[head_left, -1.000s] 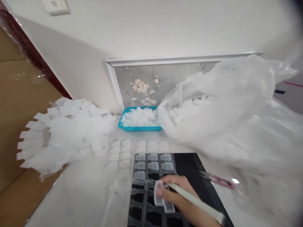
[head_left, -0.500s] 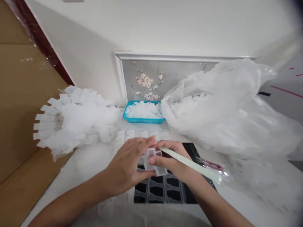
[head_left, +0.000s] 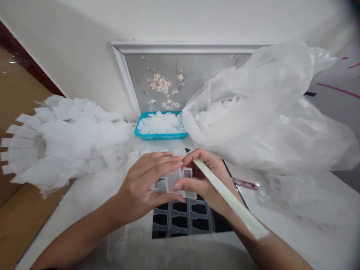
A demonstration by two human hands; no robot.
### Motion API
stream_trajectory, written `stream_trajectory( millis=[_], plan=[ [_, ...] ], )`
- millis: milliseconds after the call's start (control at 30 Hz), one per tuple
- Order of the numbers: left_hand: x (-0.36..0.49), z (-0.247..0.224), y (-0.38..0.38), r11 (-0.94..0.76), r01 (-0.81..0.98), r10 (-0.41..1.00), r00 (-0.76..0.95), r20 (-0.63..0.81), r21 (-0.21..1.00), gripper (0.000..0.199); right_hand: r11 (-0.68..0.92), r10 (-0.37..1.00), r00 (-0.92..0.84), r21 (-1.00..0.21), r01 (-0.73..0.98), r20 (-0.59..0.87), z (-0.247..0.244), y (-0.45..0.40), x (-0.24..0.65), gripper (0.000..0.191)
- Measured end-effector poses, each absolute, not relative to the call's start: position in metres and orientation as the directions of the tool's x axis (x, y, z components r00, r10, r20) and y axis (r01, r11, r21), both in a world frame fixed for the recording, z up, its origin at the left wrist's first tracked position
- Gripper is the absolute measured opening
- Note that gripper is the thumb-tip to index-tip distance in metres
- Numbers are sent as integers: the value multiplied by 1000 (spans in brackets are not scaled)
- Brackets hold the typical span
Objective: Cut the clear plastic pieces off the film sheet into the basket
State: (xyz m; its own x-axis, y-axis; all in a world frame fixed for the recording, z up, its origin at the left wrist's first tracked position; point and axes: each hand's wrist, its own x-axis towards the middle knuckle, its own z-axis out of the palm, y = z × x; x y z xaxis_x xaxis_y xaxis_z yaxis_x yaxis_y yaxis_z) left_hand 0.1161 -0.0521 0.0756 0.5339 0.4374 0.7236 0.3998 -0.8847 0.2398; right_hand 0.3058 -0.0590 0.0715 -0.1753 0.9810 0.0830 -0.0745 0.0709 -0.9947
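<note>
A small translucent plastic box-like piece [head_left: 173, 182] is held between both hands above the table. My left hand [head_left: 150, 178] grips it from the left, fingers over the top and thumb below. My right hand [head_left: 206, 174] pinches its right side with the thumb. Also in the right hand is a long, flat, pale green tool [head_left: 230, 200], slanting back over the wrist; a dark tip shows beyond the fingers, and its kind is unclear. Beneath the hands lies a clear plastic grid frame [head_left: 189, 215] on a black sheet [head_left: 221, 221].
A blue basket [head_left: 161, 137] full of translucent pieces stands at the back by a framed flower picture [head_left: 135, 90]. White pieces [head_left: 70, 138] are heaped at left beside cardboard [head_left: 17, 225]. A big plastic bag [head_left: 270, 131] fills the right, with a pink-handled tool [head_left: 246, 183] before it.
The view has shifted, so the basket and heap sit further left and higher. The plastic piece has turned slightly in my hands, and the pale green tool now slopes more steeply.
</note>
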Motion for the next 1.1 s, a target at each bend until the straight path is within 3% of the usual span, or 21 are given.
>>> stream_trajectory(
  millis=[167,267,567,700,933,1100],
  plan=[
    [114,68,-55,-829,331,559,495,665,451,59,135,975,-158,-979,-150,158,68,-61,302,51],
    [115,63,-54,-815,291,578,468,668,501,61,119,973,-181,-984,-136,143,66,-61,300,52],
    [117,53,-50,-885,212,466,440,768,415,71,-12,946,-319,-975,-221,60,69,-61,302,56],
    [119,54,-51,-892,234,452,459,765,387,73,-61,933,-361,-984,-169,4,68,-61,305,55],
    [122,55,-52,-905,290,417,465,781,311,69,-98,927,-371,-988,-116,-48,68,-63,304,54],
    [121,55,-52,-891,319,444,467,765,323,69,-80,937,-347,-987,-137,-28,69,-62,303,54]
  ],
)
